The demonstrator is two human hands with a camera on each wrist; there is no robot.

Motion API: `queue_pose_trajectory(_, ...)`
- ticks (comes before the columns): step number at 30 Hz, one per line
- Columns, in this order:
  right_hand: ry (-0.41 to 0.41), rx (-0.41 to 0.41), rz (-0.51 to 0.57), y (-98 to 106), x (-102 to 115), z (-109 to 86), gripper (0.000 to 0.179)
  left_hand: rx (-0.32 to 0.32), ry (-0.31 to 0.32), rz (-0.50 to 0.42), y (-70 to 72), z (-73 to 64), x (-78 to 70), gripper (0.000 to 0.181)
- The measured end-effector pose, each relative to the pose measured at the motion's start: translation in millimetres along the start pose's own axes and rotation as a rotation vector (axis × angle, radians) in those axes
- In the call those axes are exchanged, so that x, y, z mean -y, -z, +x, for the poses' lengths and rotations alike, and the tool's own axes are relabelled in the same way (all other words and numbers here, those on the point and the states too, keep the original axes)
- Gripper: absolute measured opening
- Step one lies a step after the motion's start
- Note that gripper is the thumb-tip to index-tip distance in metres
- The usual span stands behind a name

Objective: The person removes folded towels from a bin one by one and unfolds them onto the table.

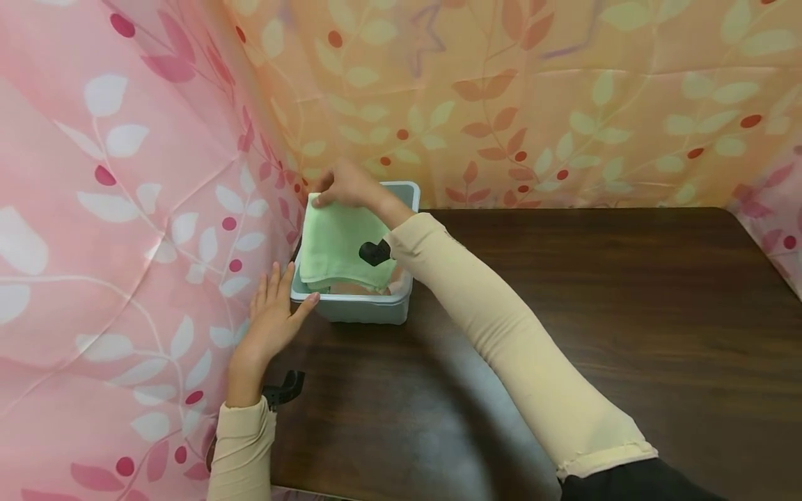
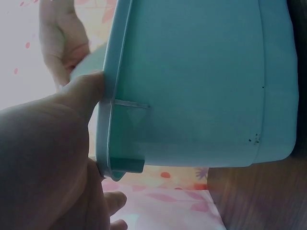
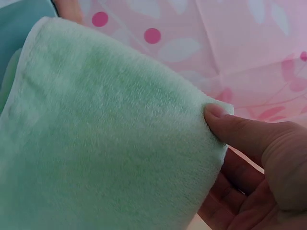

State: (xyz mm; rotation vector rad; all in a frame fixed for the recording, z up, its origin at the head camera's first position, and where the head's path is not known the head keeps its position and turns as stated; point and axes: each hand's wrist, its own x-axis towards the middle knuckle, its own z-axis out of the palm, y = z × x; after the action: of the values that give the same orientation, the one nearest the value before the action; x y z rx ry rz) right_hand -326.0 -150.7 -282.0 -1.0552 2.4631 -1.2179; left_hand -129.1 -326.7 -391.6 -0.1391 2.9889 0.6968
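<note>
A light green fluffy towel (image 1: pixel 341 236) hangs folded over the opening of a blue-grey plastic bin (image 1: pixel 370 312). With thumb and fingers my right hand (image 1: pixel 351 186) pinches the towel's far left corner; the right wrist view shows the thumb on top of the towel (image 3: pixel 120 115) and the fingers beneath. The towel's near edge droops inside the bin's rim. My left hand (image 1: pixel 271 321) rests at the bin's near left corner, fingers straight and spread, its thumb on the rim. In the left wrist view the bin wall (image 2: pixel 192 86) fills the middle.
The bin stands at the left end of a dark brown wooden table (image 1: pixel 595 313). A pink leaf-patterned curtain (image 1: pixel 156 209) runs close along its left side, and an orange one (image 1: pixel 501 104) hangs behind. Inside the bin, something pale (image 1: pixel 396 284) shows below the towel.
</note>
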Motion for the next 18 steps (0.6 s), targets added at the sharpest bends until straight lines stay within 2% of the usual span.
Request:
queue_pose_trajectory(6, 0.025, -0.008, 0.035, 19, 7, -8.9, 0.018, 0.009, -0.012, 0.003, 1.0, 5.5, -0.1, 0.091)
queue_pose_trajectory(12, 0.072, -0.102, 0.045, 44, 20, -23.7, 0.012, 0.004, -0.041, 0.037, 5.7, 10.4, -1.0, 0.090)
queue_pose_trajectory(16, 0.113, -0.161, 0.106, 65, 34, -38.3, 0.009, 0.005, -0.060, 0.064, 10.8, 12.5, -2.0, 0.091)
queue_pose_trajectory(18, 0.105, -0.187, 0.126, 76, 40, -48.8, 0.009, -0.006, -0.075, 0.074, 13.0, 13.5, -3.3, 0.092)
